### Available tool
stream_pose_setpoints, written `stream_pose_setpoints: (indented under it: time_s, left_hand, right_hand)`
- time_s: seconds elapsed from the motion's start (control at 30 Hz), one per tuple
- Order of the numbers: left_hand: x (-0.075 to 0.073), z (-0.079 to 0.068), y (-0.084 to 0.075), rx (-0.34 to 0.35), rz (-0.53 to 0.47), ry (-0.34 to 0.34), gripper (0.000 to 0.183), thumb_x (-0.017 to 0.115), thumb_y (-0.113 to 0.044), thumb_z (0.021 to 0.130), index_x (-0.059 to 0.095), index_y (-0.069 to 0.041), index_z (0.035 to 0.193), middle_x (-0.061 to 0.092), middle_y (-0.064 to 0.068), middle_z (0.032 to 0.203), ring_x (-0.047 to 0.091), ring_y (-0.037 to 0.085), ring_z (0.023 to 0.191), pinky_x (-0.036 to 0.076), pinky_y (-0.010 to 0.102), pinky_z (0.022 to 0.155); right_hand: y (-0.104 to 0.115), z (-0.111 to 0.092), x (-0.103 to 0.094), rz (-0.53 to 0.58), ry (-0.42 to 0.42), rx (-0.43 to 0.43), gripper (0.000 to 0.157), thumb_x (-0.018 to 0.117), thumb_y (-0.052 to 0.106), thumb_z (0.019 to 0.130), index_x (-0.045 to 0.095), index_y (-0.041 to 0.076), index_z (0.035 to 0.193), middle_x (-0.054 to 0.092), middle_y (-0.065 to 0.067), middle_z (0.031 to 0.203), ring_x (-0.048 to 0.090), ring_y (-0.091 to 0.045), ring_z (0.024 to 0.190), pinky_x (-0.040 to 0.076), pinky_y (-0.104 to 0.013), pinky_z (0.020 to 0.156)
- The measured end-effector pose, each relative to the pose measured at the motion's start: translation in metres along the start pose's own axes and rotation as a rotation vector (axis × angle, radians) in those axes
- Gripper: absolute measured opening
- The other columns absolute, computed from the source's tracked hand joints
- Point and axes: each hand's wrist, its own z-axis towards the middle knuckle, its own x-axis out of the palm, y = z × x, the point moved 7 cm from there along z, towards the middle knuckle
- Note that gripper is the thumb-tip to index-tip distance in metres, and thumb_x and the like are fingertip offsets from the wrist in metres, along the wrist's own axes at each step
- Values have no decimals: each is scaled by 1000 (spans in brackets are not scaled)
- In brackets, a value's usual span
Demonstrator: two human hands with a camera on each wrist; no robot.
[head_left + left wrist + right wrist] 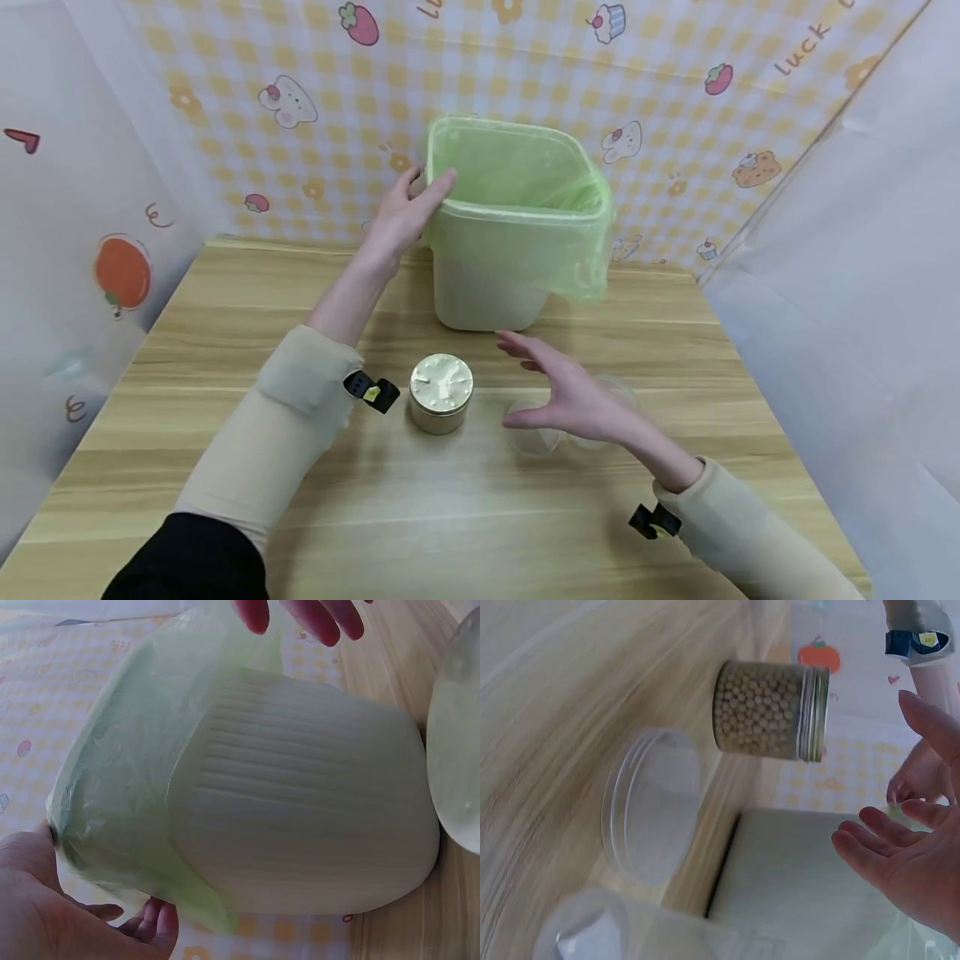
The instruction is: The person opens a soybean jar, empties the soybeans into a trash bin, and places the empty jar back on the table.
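Note:
A pale trash bin (487,283) with a green plastic liner (517,229) folded over its rim stands at the back of the table. My left hand (405,208) holds the bin's left side at the rim, thumb over the edge and fingers outside; the left wrist view shows its fingertips (161,922) against the liner. Forward of the bin, my right hand (573,396) hangs with spread fingers and nothing in them. Below it are a clear round plastic lid (656,810) and a clear plastic container (585,930), both partly covered by that hand in the head view.
A jar (761,709) of small round tan beads or beans, with a shiny metal lid (441,383), stands on the wooden table (420,525) between my forearms. A checkered cloth backdrop (352,108) rises right behind the bin, and white sheets (847,275) flank the table.

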Motion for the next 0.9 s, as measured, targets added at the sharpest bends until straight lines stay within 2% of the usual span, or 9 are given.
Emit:
stream_pose_setpoints:
  time_s: [0.2,0.27,0.3,0.37,0.47,0.5,0.53,0.6,0.9]
  left_hand:
    - [-7,-5,1,38,38,-70,92,40,-77,95,10,-28,167,32,8,168,37,27,151,32,49,124]
    - [-10,-9,2,98,35,-99,79,34,-73,99,26,-28,163,46,8,157,49,25,140,40,46,118]
    - [-12,-12,3,122,49,-113,75,31,-72,101,31,-27,161,46,7,158,48,24,142,39,46,119]
    - [-13,-17,7,201,81,-137,62,27,-64,106,51,-18,140,59,11,132,57,24,120,46,42,105]
    - [-13,-27,18,270,156,-138,60,25,-53,110,52,-6,137,59,16,125,55,29,118,46,43,105]
    - [-13,-30,23,266,191,-132,65,25,-52,110,44,-3,149,55,20,141,50,33,133,41,47,116]
    - [-12,-34,28,277,212,-129,65,27,-49,110,43,1,149,55,22,138,51,35,131,41,49,115]
    - [-11,-41,39,260,261,-99,71,29,-48,110,24,1,161,43,26,156,40,40,147,32,55,124]
    - [6,-73,77,235,435,48,67,41,-44,109,27,-7,162,46,25,153,52,41,134,46,57,111]
  right_hand:
    - [1,8,13,5,1,2,104,91,17,75,32,11,161,47,-8,159,46,-28,147,44,-44,118]
    - [0,11,18,10,6,4,105,92,17,75,32,11,160,47,-8,160,46,-29,147,44,-45,118]
    - [0,12,20,13,8,8,105,92,17,75,33,10,160,47,-9,160,46,-29,147,44,-46,118]
    - [-1,14,24,15,10,14,105,92,17,74,33,11,160,46,-9,160,45,-30,147,43,-47,118]
    - [-3,17,30,26,10,25,106,93,17,74,32,11,160,46,-10,160,45,-31,147,43,-49,118]
    - [-4,19,32,28,8,23,106,93,17,74,32,12,160,47,-11,159,46,-32,147,43,-50,117]
    - [-5,20,34,30,7,21,106,93,16,73,32,11,161,47,-12,159,47,-34,146,44,-50,117]
    - [-8,22,38,34,5,19,107,93,15,73,31,9,161,47,-14,158,48,-36,144,45,-51,116]
    - [-17,34,59,72,26,43,110,92,16,74,27,6,161,45,-22,158,52,-37,140,47,-52,113]
